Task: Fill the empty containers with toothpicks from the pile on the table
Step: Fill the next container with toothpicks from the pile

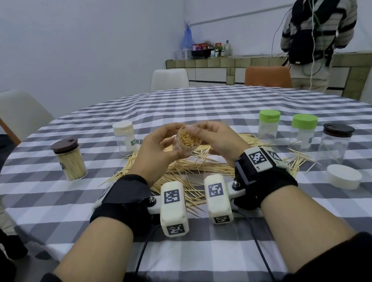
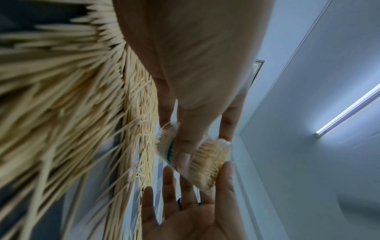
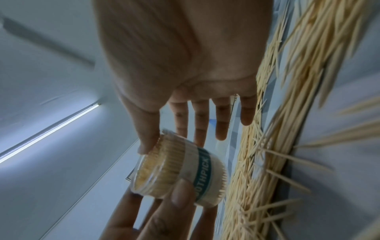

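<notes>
Both hands are holding a small clear jar [image 1: 189, 141] packed with toothpicks in the air above the pile [image 1: 184, 168] on the checked surface [image 1: 219, 233]. The left hand [image 1: 155, 155] is curling its thumb and fingers round the jar's wall, and the right hand [image 1: 219, 142] is pinching the rim between thumb and forefinger while its other fingers are spreading loose, as the right wrist view is showing. The jar is lying tilted, its long axis running roughly level and its open mouth pointing back toward the person, so the toothpick ends are showing as a tight disc; the sticks are lying along the same axis as the jar. The step in hand looks like settling and evening a full load before closing it. To do it well, the left grip should be staying firm on the wall while the right fingertips are tapping proud ends flush, and the mouth should be tipping upward before anything loosens, or sticks may be sliding out onto the pile. A loose white lid [image 1: 344, 175] is lying near the right wrist, and it is probably the closure for this jar.
</notes>
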